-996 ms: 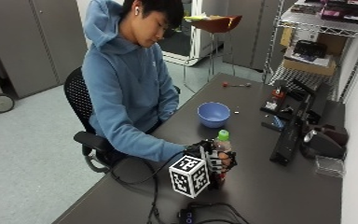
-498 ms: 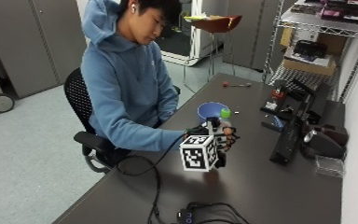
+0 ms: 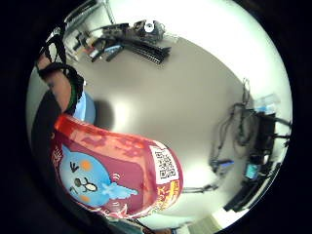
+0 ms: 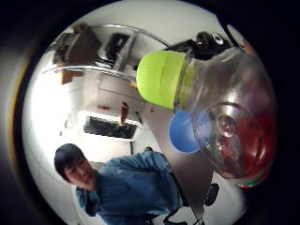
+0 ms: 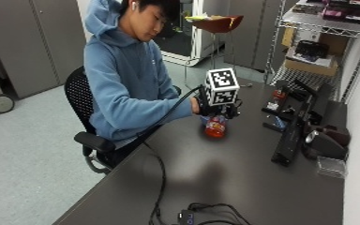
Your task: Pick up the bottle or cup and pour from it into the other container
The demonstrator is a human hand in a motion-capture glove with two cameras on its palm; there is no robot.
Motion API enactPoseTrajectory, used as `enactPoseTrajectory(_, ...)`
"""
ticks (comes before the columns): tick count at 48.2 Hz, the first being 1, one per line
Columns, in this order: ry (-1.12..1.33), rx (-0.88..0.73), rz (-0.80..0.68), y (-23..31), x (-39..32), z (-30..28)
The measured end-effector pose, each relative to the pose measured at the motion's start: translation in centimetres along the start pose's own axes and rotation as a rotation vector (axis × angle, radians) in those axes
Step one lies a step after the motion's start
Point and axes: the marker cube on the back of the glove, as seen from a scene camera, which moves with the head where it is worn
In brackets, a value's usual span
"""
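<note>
The gloved right hand (image 5: pixel 210 107) holds the bottle (image 5: pixel 216 126) by its upper body, fingers wrapped round it. Since a second ago the hand has carried the bottle up off the table (image 5: pixel 242 173) and across toward the blue bowl (image 4: pixel 183 133); the bottle now hangs base-down and tilted, its neck turned toward the bowl. Judged from this, the lift is done and the pour is about to begin — yet the green cap (image 4: pixel 161 77) sits on the neck, so nothing can flow.

The bottle is clear, rounded plastic with a red printed label (image 3: pixel 117 170) — a cartoon figure and a code square. The cap is smooth and matte. The table is dark and flat.
</note>
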Motion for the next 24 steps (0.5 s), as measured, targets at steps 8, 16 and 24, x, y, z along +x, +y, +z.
enactPoseTrajectory(8, 0.268, -0.207, -0.028, -1.3, -3.6, 1.1)
enactPoseTrajectory(16, 0.618, -0.340, -0.032, -1.8, -5.8, 2.2)
enactPoseTrajectory(24, 0.870, -0.414, -0.061, -2.6, -7.8, 3.4)
